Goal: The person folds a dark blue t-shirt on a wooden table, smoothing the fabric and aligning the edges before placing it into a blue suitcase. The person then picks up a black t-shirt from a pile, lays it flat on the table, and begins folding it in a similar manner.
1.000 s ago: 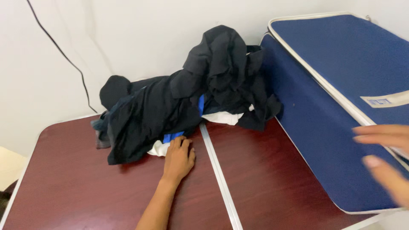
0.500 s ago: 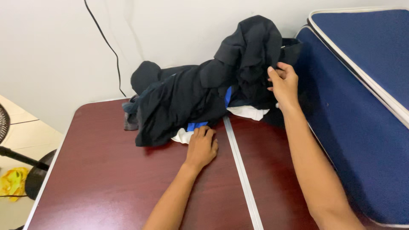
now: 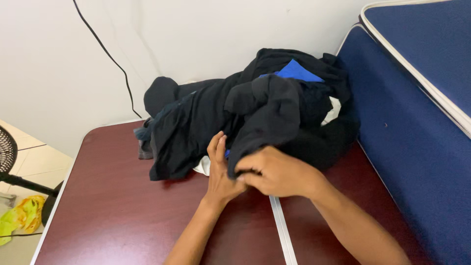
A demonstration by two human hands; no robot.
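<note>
Both hands meet at the front of the dark clothes pile (image 3: pixel 245 113): the right hand (image 3: pixel 277 172) pinches a black piece, the left hand (image 3: pixel 221 172) lies flat under it.

matt black cloth heap (image 3: pixel 255 113), glossy wood-grain table (image 3: pixel 113 216), woven blue fabric case (image 3: pixel 417 132)

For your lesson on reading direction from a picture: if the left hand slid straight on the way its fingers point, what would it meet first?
The left hand already touches the pile of dark clothes, so it would likely push into that, then probably the wall.
</note>
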